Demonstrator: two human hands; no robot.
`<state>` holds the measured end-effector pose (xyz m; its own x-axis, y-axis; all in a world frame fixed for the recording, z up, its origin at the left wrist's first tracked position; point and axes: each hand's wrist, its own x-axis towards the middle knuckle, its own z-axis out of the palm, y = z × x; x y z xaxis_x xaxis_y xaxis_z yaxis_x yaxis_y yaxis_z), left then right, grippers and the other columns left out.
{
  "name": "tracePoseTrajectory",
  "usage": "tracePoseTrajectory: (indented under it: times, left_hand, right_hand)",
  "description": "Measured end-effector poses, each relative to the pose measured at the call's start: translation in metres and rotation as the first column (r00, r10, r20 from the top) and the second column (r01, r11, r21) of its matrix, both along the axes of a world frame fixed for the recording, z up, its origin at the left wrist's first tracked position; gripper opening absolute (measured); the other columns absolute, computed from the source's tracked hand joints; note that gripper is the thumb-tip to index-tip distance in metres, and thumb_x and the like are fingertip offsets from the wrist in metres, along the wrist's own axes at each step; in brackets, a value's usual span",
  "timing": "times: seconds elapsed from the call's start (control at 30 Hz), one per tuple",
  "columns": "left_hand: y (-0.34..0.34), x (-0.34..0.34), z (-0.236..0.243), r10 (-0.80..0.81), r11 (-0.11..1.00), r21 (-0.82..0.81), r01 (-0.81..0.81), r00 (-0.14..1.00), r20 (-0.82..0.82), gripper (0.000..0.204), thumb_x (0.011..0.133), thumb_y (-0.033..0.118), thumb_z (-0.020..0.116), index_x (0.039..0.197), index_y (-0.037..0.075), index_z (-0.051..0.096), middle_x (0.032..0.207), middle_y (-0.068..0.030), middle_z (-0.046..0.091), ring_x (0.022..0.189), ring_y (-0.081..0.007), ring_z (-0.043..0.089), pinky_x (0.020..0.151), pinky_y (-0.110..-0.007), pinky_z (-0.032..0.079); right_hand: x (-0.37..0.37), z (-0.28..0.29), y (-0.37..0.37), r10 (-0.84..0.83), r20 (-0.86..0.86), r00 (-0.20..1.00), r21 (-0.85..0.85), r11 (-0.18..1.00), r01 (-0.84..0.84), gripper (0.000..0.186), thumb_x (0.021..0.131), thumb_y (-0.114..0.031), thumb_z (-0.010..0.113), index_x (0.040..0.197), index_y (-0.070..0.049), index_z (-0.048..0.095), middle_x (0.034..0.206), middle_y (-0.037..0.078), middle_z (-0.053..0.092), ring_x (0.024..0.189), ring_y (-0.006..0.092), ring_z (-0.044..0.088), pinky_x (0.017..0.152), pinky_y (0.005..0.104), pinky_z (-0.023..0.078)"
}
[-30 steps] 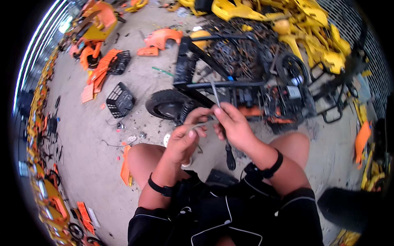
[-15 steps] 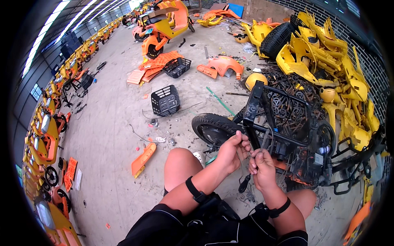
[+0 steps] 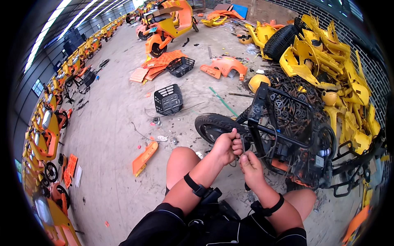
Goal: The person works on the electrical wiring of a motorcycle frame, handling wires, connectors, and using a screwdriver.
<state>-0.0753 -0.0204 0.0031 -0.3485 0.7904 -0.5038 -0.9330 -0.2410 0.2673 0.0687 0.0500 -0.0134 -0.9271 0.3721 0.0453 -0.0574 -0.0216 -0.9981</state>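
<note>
Both my hands are closed on a thin dark cable [image 3: 243, 144] in front of the scooter frame. My left hand [image 3: 225, 149] has its fingers curled round it, thumb pointing up. Just below and to the right, my right hand [image 3: 253, 171] pinches the cable between thumb and fingers. The fingers hide most of the cable. Beyond them, the stripped black scooter frame [image 3: 283, 135] lies on the floor, with its black-tyred wheel [image 3: 211, 126] close to my left hand. A grey cable loops along the frame's tubes.
Dark metal parts [image 3: 287, 100] lie heaped behind the frame, with yellow body panels [image 3: 349, 94] piled on the right. Black baskets [image 3: 168, 99] and orange panels [image 3: 144, 158] lie on the floor. Scooters [image 3: 43, 135] line the left wall.
Both hands have shifted slightly left, away from the frame, with the cable still in them. The black cable end that hung below is now mostly hidden by my right wrist.
</note>
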Motion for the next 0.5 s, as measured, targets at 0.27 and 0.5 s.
tracePoseTrajectory:
  times: [0.27,0.5]
  left_hand:
    - [0.001,-0.006,-0.013,0.060,0.998,-0.007,-0.060,0.998,-0.024,0.031,0.100,0.034,0.044,0.078,0.012,0.042,0.059,0.0033,0.034,0.046,-0.0091,0.027,0.039,-0.023,0.022]
    - [0.015,-0.012,-0.035,0.043,0.998,-0.037,-0.041,0.998,0.041,0.030,0.100,0.032,0.044,0.078,0.013,0.041,0.058,0.0034,0.033,0.045,-0.0095,0.027,0.039,-0.024,0.022]
  right_hand:
    - [-0.006,0.013,-0.009,-0.103,0.027,0.994,0.294,0.952,0.091,0.032,0.098,-0.032,0.053,0.085,-0.003,0.053,0.061,0.002,0.046,0.060,0.0088,0.041,0.055,0.0289,0.038]
    - [-0.003,0.013,-0.006,-0.168,0.073,0.983,0.431,0.894,0.121,0.034,0.096,-0.037,0.053,0.085,-0.005,0.055,0.059,0.014,0.054,0.055,0.0289,0.056,0.052,0.0404,0.040]
